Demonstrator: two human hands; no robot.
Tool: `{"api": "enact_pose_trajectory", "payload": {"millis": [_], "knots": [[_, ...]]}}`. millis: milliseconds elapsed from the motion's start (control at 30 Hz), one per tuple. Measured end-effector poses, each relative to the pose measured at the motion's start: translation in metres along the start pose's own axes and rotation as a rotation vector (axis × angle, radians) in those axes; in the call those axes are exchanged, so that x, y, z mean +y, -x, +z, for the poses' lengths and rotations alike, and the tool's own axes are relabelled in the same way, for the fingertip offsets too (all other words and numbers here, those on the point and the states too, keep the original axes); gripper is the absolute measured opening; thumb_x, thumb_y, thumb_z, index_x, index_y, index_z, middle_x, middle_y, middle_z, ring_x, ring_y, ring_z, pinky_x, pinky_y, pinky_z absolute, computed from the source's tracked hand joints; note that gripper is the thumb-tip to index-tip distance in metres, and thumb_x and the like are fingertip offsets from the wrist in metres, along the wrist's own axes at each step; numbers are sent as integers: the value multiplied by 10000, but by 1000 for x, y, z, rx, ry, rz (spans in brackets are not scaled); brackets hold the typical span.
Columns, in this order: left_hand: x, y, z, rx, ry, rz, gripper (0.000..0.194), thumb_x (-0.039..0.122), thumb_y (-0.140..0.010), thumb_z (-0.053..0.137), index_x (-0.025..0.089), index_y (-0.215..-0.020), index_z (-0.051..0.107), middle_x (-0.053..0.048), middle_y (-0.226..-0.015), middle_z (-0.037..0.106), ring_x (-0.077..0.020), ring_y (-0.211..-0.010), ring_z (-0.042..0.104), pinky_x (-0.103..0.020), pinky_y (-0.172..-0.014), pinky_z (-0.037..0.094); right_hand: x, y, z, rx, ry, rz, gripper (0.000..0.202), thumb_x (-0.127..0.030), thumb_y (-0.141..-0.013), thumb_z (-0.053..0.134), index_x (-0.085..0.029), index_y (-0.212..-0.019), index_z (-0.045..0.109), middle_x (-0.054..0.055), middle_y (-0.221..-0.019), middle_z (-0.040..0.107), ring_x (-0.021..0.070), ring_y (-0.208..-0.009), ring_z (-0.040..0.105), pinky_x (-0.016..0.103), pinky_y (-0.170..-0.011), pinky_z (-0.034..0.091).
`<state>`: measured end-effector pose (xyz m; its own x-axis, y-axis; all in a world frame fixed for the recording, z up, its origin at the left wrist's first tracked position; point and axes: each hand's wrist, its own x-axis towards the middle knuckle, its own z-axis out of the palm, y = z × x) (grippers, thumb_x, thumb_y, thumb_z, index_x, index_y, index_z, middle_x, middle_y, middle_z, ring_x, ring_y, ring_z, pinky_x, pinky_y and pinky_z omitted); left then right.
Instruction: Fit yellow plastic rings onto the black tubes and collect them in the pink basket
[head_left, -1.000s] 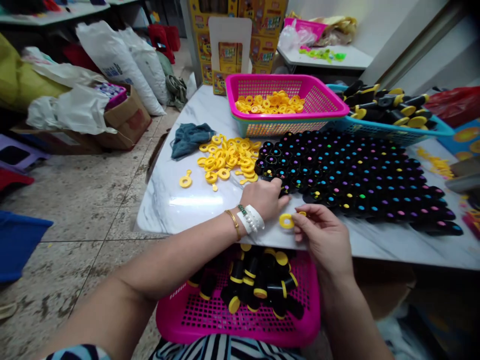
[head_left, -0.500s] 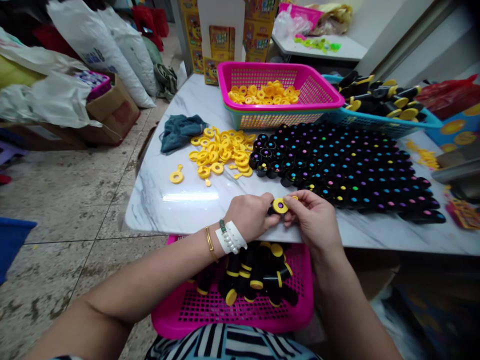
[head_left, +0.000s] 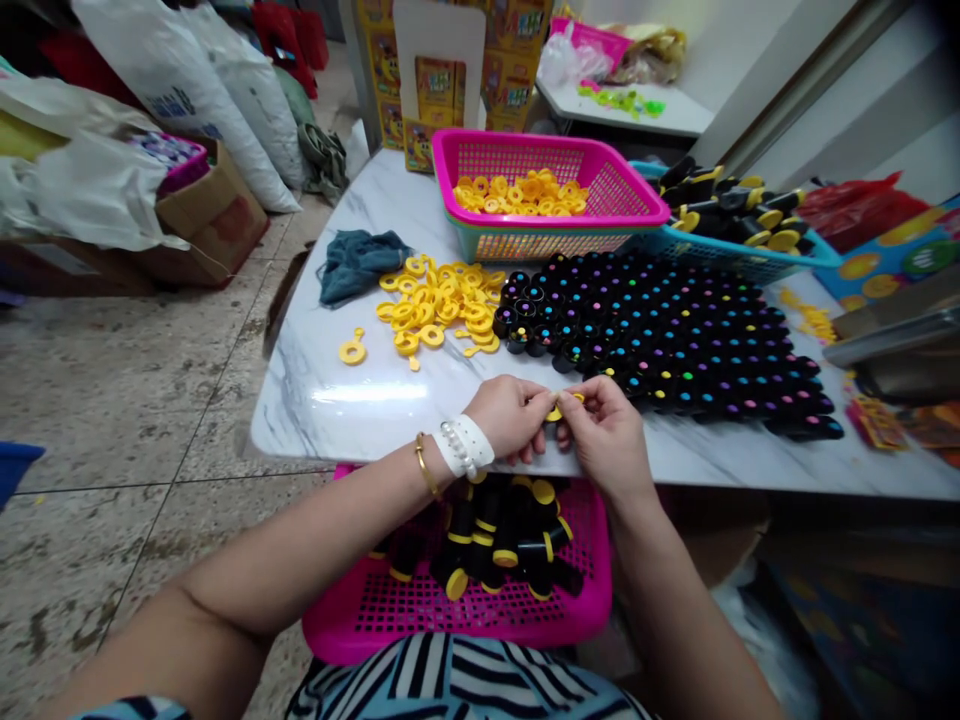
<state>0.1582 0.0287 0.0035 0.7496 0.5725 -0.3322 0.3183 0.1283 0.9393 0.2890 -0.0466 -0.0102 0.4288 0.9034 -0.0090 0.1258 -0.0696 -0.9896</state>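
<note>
Both hands meet just above the near edge of the marble-patterned table [head_left: 360, 420]. My left hand [head_left: 511, 412] is closed around a small black tube, now hidden behind the fingers. My right hand [head_left: 609, 432] pinches the yellow ring cap [head_left: 556, 412] on the tube's end, and both thumbs press on that cap. Left of the hands lies a loose pile of yellow ring caps [head_left: 431, 310] with tabs. Right of it, many black tubes [head_left: 660, 320] stand upright in tight rows, with coloured dots in their open tops.
A pink basket [head_left: 596, 610] of yellow-capped black tubes sits under the table edge by my lap. At the back, a pink basket [head_left: 637, 202] holds yellow caps, and a blue basket [head_left: 829, 252] holds capped tubes. A dark teal cloth [head_left: 356, 265] lies at the left.
Both thumbs have come together over the yellow cap, covering its centre, which showed before. The left hand has turned around the black tube. The view has shifted slightly.
</note>
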Motion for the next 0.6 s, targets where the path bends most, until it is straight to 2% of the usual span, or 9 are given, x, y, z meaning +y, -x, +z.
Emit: {"api": "enact_pose_trajectory", "payload": {"millis": [100,200,300,400,500,600], "knots": [[-4,0,2,2,95,-32,320,385,-944,419,163,-760,558,26,-527,613,-76,-361,547,-147,-350,408,3,0,-2,-14,-54,12,249,-408,-795,695,-186,-851,598,-42,-614,586,85,-478,541,200,-460,458],[-3,0,2,-4,204,-90,297,379,-945,459,152,-785,563,4,-541,638,-90,-394,582,-169,-402,461,1,-5,-11,-83,-244,94,301,-452,-806,661,-155,-857,665,1,-679,609,95,-547,561,218,-505,474],[-2,-1,2,-12,244,-111,281,352,-964,442,144,-816,559,-7,-520,636,-94,-388,582,-168,-422,468,-6,-12,-17,-218,-324,244,299,-406,-747,728,-140,-866,663,-28,-626,565,54,-446,464,169,-386,366],[-2,-2,1,-30,267,-129,317,323,-995,346,133,-832,540,-20,-500,624,-111,-376,580,-182,-410,465,-11,-17,-15,-360,-206,341,311,-376,-726,757,-175,-891,586,-106,-500,459,22,-319,306,138,-299,221],[0,-6,1,-36,281,-164,357,309,-1006,268,121,-827,512,-42,-503,622,-124,-362,568,-207,-405,464,-10,-17,-10,-386,-73,282,285,-444,-814,658,-219,-877,495,-139,-418,388,42,-271,288,135,-277,207],[3,-3,3,-52,266,-182,309,292,-1006,241,114,-965,490,-26,-503,612,-131,-373,570,-213,-421,458,-10,-10,-7,-373,48,173,253,-464,-885,544,-230,-965,493,-129,-389,424,73,-272,358,142,-286,276]]}}
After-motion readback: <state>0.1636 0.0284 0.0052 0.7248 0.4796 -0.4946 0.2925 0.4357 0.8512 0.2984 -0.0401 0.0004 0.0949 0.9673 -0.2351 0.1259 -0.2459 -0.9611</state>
